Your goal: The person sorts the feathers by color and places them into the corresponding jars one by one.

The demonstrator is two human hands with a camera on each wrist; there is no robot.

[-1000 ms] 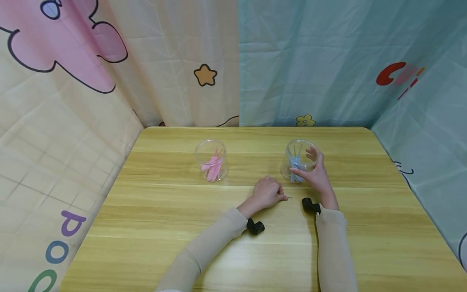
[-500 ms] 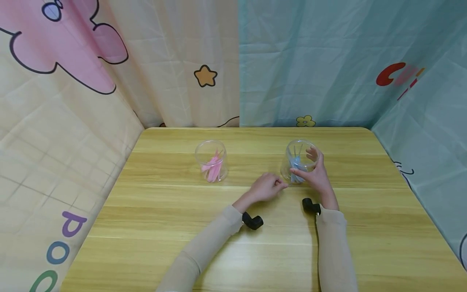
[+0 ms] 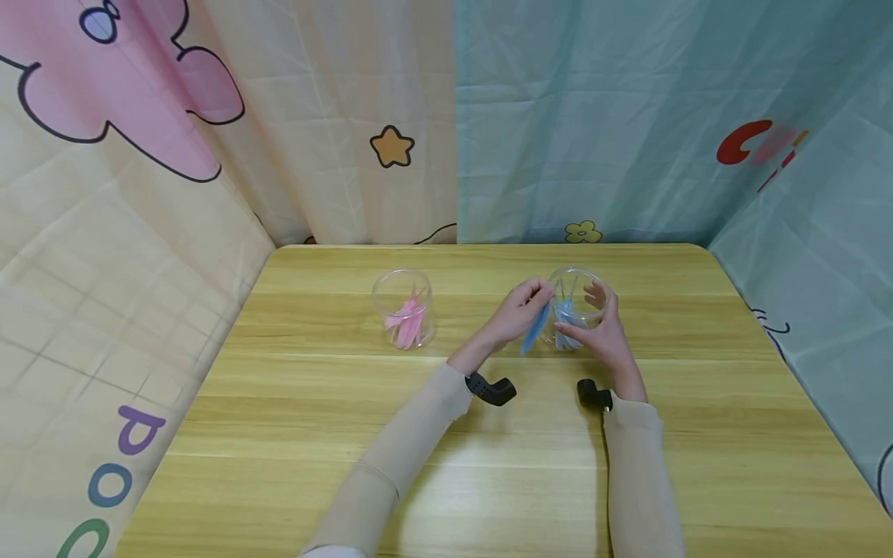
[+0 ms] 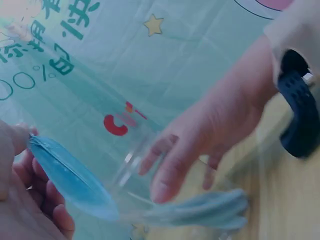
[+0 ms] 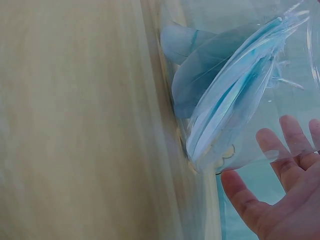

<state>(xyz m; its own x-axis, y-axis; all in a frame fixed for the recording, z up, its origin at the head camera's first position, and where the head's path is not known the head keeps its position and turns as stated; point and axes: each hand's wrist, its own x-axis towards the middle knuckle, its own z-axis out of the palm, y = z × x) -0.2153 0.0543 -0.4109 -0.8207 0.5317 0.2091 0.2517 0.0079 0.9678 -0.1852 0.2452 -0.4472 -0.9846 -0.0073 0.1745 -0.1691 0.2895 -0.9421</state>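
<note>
My left hand (image 3: 516,314) pinches a single blue feather (image 3: 534,332) by its quill, close to the left side of a clear plastic cup (image 3: 582,317). In the left wrist view that feather (image 4: 75,180) hangs with its vane pointing down and toward the cup. Several pale blue feathers (image 5: 235,95) lean inside the cup, quills up. Around the cup's right side, my right hand (image 3: 607,333) holds it with spread, curved fingers and thumb. The cup stands upright on the wooden table (image 3: 446,434).
A second clear cup (image 3: 403,270) with several pink feathers (image 3: 408,325) stands to the left on the table. Patterned curtains (image 3: 530,116) hang behind the table and along both sides. Each wrist carries a black camera mount (image 3: 491,389).
My left hand has lifted from the tabletop, going up and away from me with the blue feather, which now shows fully. My right hand stays on the cup.
</note>
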